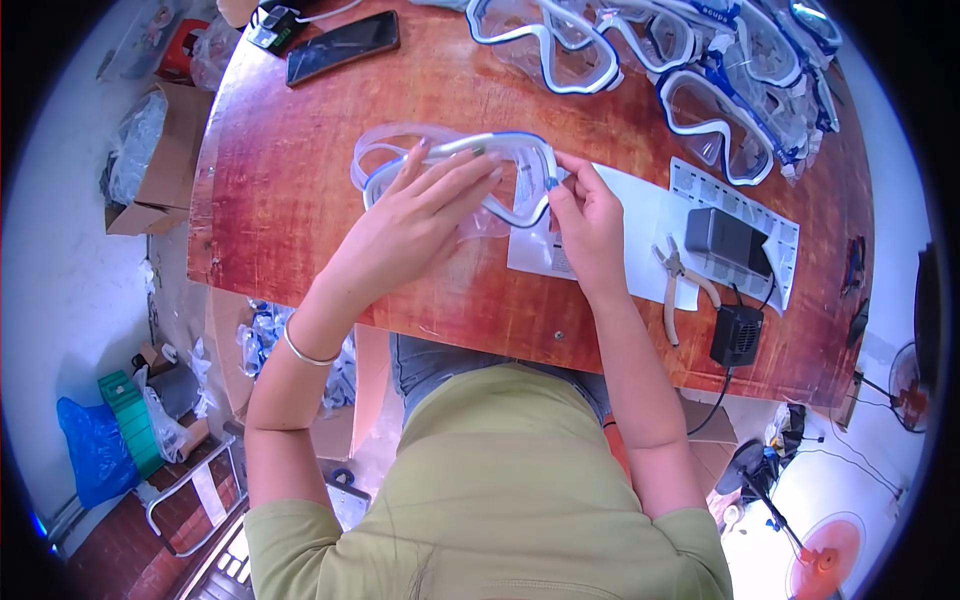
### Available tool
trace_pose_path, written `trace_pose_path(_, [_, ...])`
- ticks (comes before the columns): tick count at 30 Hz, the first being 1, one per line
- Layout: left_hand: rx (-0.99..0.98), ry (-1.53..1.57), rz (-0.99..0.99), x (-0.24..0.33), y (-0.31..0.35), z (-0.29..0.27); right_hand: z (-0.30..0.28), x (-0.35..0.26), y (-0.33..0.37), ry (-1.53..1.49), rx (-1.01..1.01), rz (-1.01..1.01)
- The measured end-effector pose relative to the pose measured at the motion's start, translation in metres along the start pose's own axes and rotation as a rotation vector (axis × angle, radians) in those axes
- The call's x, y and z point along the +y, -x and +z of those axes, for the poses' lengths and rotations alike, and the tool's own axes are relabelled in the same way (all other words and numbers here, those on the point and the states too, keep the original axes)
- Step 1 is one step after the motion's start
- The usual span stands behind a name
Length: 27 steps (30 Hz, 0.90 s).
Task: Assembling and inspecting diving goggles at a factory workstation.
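Over the wooden table I have a clear diving mask [519,212] with a white and blue rim. Its clear strap [375,150] loops out at the far left. My right hand [592,215] pinches the mask's right edge between thumb and fingers. Stretched across the mask's front, my left hand [405,225] has its fingers extended and slightly apart. They hide part of the lens and the lower left rim; whether the left thumb grips the rim is hidden. White printed sheets [642,225] lie under and beside my right hand.
More diving masks [725,130] are heaped at the far right. Nippers [673,270], a dark box-shaped device [730,240] and a black adapter [737,335] with a cable lie right of my right forearm. A phone [343,48] rests far left. Cardboard boxes [170,150] stand beyond the table's left edge.
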<state>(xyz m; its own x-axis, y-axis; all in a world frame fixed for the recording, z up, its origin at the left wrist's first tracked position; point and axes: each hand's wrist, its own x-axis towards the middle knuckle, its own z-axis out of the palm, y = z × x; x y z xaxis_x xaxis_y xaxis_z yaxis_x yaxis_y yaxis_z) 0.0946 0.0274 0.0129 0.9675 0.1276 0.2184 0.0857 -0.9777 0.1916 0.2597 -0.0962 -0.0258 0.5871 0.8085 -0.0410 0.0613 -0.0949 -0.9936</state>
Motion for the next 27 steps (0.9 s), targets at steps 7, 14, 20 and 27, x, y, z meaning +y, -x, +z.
trace_pose_path(7, [0.428,0.096,-0.350,0.003,-0.007,-0.027,-0.006,-0.027,0.008,-0.072,-0.056,-0.079])
trace_pose_path(14, [0.055,0.588,-0.311,0.011,-0.009,-0.047,-0.032,-0.055,0.043,0.205,-0.138,-0.286])
trace_pose_path(20, [0.247,0.699,-0.223,0.024,0.021,-0.052,-0.146,-0.007,0.090,1.127,0.062,-0.205])
trace_pose_path(27, [0.419,0.758,-0.143,0.007,0.048,-0.029,-0.151,0.001,0.105,1.336,0.086,-0.123])
